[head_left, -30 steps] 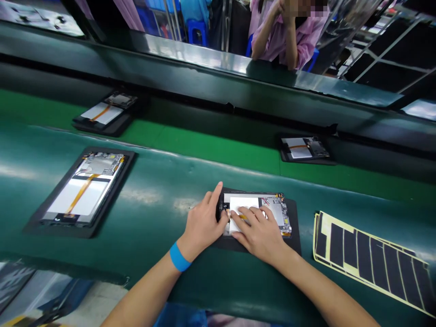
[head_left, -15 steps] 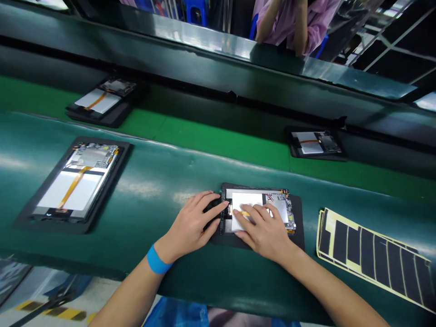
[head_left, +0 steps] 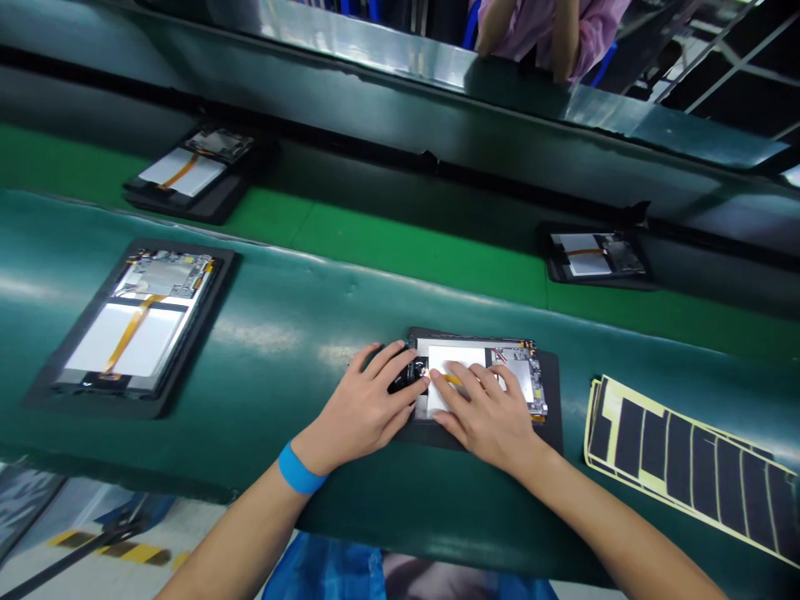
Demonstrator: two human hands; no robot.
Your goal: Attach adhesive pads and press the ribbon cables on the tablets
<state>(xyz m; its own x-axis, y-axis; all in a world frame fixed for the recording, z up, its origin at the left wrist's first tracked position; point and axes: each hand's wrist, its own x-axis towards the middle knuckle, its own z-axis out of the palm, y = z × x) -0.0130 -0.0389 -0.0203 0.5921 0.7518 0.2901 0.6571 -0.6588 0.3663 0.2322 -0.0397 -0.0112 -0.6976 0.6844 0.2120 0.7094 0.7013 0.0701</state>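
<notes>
An opened tablet [head_left: 520,377] lies on a dark pad [head_left: 551,392] in front of me, its white battery and circuit board showing. My left hand [head_left: 370,402], with a blue band at the wrist, rests over the tablet's left end, fingers spread, fingertips at the black strip there. A glossy black piece [head_left: 403,377] shows between its fingers. Across the battery lies my right hand [head_left: 487,408], its fingers apart and the index fingertip near the orange ribbon's left end, close to my left fingertips. Neither hand is wrapped round anything.
Another opened tablet [head_left: 134,325] lies on a pad at the left. Two more, one back left [head_left: 187,167] and one back right [head_left: 591,254], are on the green strip [head_left: 375,242]. Yellow-edged sheets with black strips [head_left: 687,458] lie at the right. A person [head_left: 562,33] sits across.
My left fingers have shifted slightly and spread over the tablet's left end, and the glossy black piece now shows beneath them. The right hand stays nearly in place. The view has shifted a little.
</notes>
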